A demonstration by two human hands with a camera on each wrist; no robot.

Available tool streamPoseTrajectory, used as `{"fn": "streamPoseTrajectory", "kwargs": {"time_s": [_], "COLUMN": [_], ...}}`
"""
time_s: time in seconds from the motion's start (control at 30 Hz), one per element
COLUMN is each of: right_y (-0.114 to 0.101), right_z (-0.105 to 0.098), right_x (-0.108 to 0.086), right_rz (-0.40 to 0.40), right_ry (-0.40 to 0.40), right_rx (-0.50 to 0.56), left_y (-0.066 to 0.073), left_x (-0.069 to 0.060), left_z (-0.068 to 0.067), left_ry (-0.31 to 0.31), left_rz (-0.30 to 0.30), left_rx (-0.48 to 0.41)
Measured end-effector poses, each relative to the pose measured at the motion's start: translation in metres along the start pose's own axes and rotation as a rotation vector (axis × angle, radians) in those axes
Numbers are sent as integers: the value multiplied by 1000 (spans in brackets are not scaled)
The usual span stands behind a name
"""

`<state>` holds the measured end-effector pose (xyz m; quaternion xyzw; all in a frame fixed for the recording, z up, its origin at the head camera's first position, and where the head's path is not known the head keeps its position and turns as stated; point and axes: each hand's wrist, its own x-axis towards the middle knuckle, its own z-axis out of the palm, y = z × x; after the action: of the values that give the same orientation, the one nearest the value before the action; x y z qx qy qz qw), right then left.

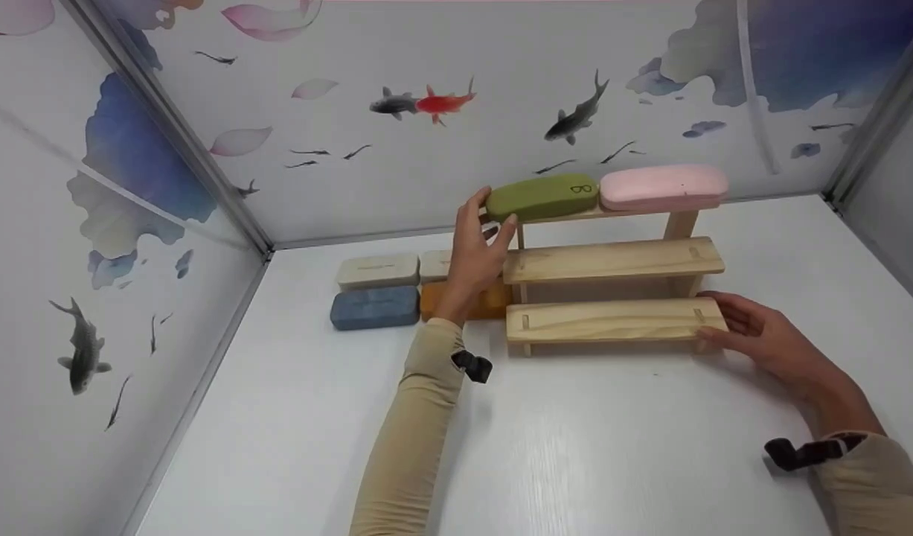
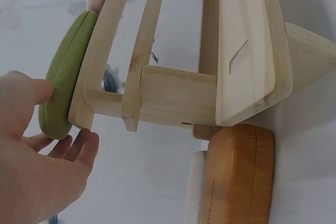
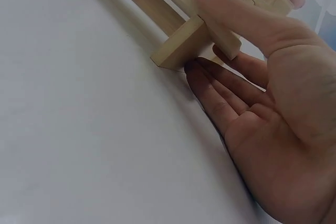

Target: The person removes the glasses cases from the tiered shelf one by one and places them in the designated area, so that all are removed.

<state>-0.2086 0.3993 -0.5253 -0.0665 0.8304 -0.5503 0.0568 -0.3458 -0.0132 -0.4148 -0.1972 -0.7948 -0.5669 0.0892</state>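
Note:
A three-tier wooden rack [image 1: 612,260] stands on the white table. On its top tier lie a green glasses case [image 1: 543,197] with a small glasses print and, end to end with it, a pink glasses case [image 1: 663,187]. My left hand [image 1: 480,249] holds the green case by its left end, a digit on its outer face in the left wrist view and other fingers round the end. At the rack's lower right end, my right hand [image 1: 772,339] grips the bottom shelf, thumb [image 3: 231,11] over its top edge and fingers around the end.
Left of the rack, a blue case [image 1: 375,307] and an orange-brown case [image 2: 239,177] lie in front of a cream case [image 1: 379,271] and another pale case [image 1: 434,265], partly behind my left hand. Printed wall panels [image 1: 501,45] enclose the table's back and sides.

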Motion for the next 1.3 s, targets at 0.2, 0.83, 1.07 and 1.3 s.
{"fn": "streamPoseTrajectory", "kwargs": {"time_s": [0.2,0.83,1.07,1.3], "right_y": [-5,-6,-3,-5], "right_z": [9,20,21,21], "right_x": [2,-2,-2,-3], "right_rz": [21,-74,-73,-51], "right_ry": [77,121,126,132], "right_rx": [-53,-50,-90,-127], "left_y": [-1,5,3,-2], "left_x": [0,-1,-3,-10], "left_z": [-1,4,5,2], "left_ry": [0,10,25,65], "left_rz": [2,-4,52,96], "left_rx": [-25,22,26,39]}}
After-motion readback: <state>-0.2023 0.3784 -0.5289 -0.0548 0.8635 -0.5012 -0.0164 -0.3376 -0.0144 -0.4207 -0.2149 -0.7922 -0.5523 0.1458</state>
